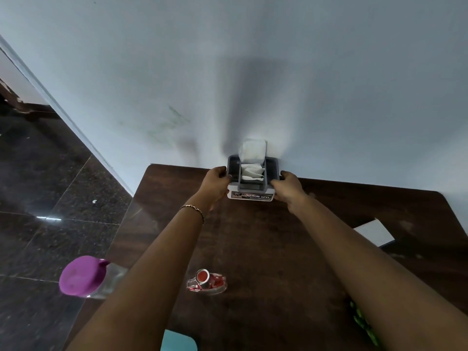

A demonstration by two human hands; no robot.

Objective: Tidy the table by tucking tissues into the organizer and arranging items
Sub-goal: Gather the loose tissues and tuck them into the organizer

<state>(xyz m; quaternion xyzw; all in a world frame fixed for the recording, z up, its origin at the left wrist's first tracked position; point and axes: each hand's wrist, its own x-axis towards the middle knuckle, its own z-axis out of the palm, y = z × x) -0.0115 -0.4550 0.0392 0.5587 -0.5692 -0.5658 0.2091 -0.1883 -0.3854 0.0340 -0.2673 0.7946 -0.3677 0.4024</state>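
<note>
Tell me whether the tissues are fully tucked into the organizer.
Not fully: one tissue stands above the organizer rim; others sit inside.

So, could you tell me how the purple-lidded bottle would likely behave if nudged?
The bottle stands at the table's left edge, so a nudge may send it over. It looks tall and narrow under a wide purple lid, probably tippy. Its clear body is likely smooth, perhaps slippery.
</note>
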